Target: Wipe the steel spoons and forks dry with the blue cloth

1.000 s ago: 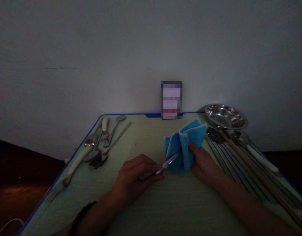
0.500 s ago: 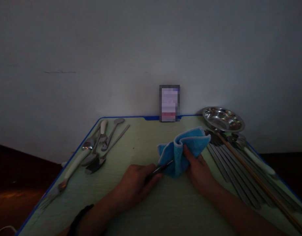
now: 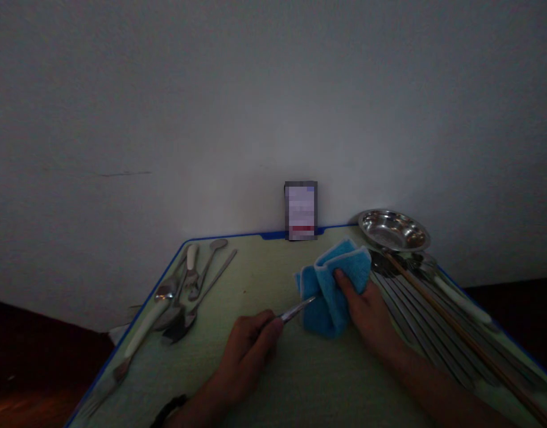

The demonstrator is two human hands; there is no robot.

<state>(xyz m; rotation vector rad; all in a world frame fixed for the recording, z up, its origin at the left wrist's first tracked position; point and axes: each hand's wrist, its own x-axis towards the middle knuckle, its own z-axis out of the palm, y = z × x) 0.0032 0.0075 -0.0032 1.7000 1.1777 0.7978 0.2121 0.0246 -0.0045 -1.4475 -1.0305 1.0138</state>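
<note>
My left hand (image 3: 251, 351) is closed around a slim, shiny metal piece of cutlery (image 3: 297, 310). Its far end points to the right and reaches the front of a blue cloth (image 3: 327, 303) with pale edging; whether it touches the cloth is unclear. The rest of the piece is hidden in my fist, so its kind does not show. Folded and bunched, the cloth is pinched by my right hand (image 3: 367, 312), thumb on its face and fingers behind. Both hands are over the middle of the pale green table (image 3: 264, 273).
Spoons and forks lie on the left, including a white-handled spoon (image 3: 148, 324) and a dark spoon (image 3: 182, 326). Several metal utensils (image 3: 427, 324) and wooden chopsticks (image 3: 456, 327) lie on the right, below a steel bowl (image 3: 393, 229). A blurred phone-like screen (image 3: 301, 211) leans against the wall (image 3: 211, 119).
The piece of cutlery has come out of the cloth's fold, and more of its shiny length shows. My left hand has moved slightly down and left. The camera view has tilted upward.
</note>
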